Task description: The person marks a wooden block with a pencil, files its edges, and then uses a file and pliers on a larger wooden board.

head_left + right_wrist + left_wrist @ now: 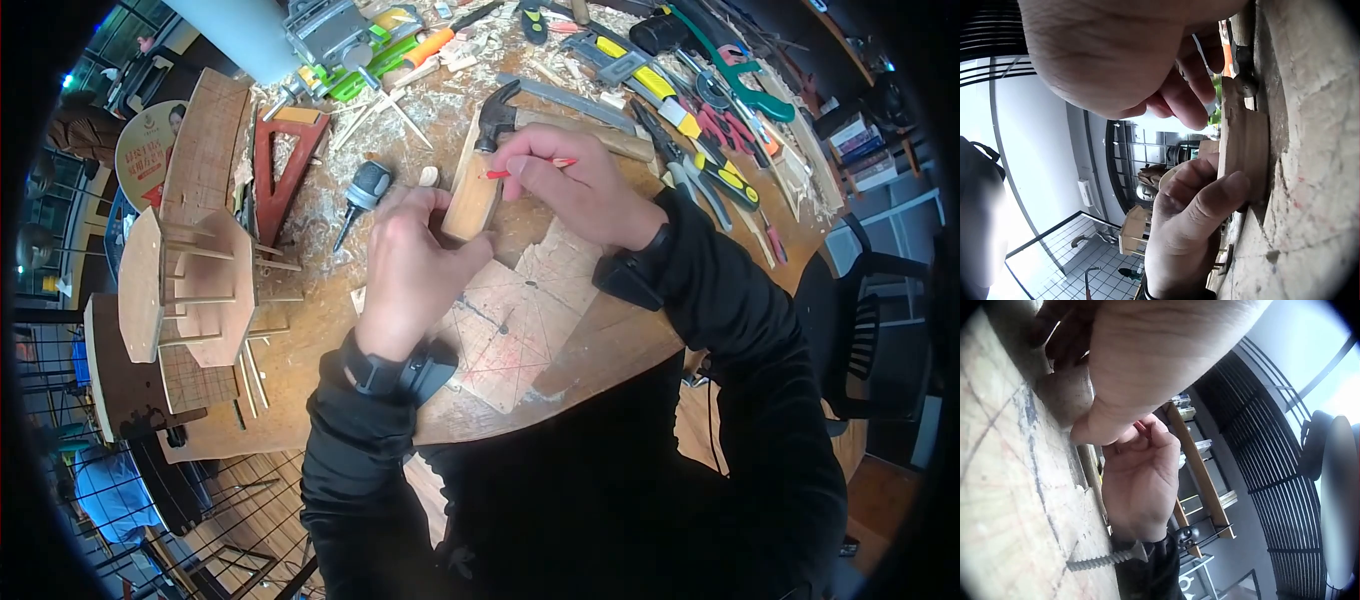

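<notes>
My left hand [400, 265] grips a small wooden block [468, 208], thumb on the near end and fingers along its left side. In the right wrist view that thumb presses against the block [1252, 147]. My right hand [585, 190] pinches a red pencil [495, 175], its tip over the block's top face. Just beyond the block lies a hammer [495, 118], its wooden handle running right behind my right hand. Under and in front of both hands is a board [525, 330] marked with crossing lines. From it a screw [1107, 558] sticks up in the left wrist view.
A screwdriver bit holder [368, 185] and a red triangular frame [280, 165] lie left of my hands. Further left stands a wooden model with dowels [205, 290]. Shavings, a green-handled vise [350, 60], pliers [690, 170] and yellow cutters [730, 180] cover the back.
</notes>
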Tool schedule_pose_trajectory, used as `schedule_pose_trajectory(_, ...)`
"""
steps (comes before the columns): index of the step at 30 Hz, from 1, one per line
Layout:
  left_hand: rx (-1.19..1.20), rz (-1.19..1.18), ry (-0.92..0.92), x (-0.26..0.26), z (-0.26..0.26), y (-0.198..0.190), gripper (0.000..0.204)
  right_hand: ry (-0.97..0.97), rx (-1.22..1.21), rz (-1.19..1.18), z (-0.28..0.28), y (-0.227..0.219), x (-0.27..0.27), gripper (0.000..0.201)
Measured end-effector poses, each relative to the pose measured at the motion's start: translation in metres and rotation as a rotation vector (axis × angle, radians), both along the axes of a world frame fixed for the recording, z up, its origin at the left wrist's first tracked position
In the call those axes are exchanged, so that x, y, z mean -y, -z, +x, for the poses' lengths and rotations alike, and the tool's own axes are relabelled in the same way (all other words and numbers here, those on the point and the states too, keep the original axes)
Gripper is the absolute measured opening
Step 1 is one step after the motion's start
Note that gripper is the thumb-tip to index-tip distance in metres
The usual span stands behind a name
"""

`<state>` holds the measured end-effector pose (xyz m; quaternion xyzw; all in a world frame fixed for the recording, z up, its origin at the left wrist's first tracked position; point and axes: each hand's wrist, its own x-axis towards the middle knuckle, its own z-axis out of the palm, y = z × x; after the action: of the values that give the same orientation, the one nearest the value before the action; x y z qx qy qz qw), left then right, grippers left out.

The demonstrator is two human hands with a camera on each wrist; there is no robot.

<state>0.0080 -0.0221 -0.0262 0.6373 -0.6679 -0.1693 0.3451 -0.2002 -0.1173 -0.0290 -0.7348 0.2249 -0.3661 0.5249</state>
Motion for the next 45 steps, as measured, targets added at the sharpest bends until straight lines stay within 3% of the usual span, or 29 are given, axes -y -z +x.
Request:
schedule_pose_trajectory(5, 0.023, -0.095, 0.02, 0.0, 0.0, -0.001, 0.041, -0.026, -0.004, 0.014, 0.002, 0.003, -0.005, 0.014)
schedule_pose_trajectory(7, 0.01, -0.101, 0.029, 0.0, 0.001, 0.002, 0.041, -0.027, -0.107, -0.137, 0.0, 0.003, -0.005, 0.013)
schedule_pose_trajectory(10, 0.001, -0.093, 0.045, -0.001, 0.002, 0.001, 0.042, -0.056, -0.09, -0.016, -0.001, 0.004, -0.002, 0.011)
schedule_pose_trajectory(17, -0.152, -0.061, 0.029, -0.001, -0.001, 0.002, 0.037, -0.028, -0.135, -0.063, -0.001, 0.0, -0.004, 0.014)
schedule_pose_trajectory(23, -0.038, -0.026, 0.029, -0.003, 0.001, -0.001, 0.042, 0.016, -0.065, -0.11, 0.001, 0.004, -0.005, 0.01)
schedule_pose_trajectory(45, -0.121, -0.01, 0.048, -0.004, 0.0, -0.005, 0.036, 0.028, -0.036, -0.068, -0.001, 0.006, 0.0, 0.011)
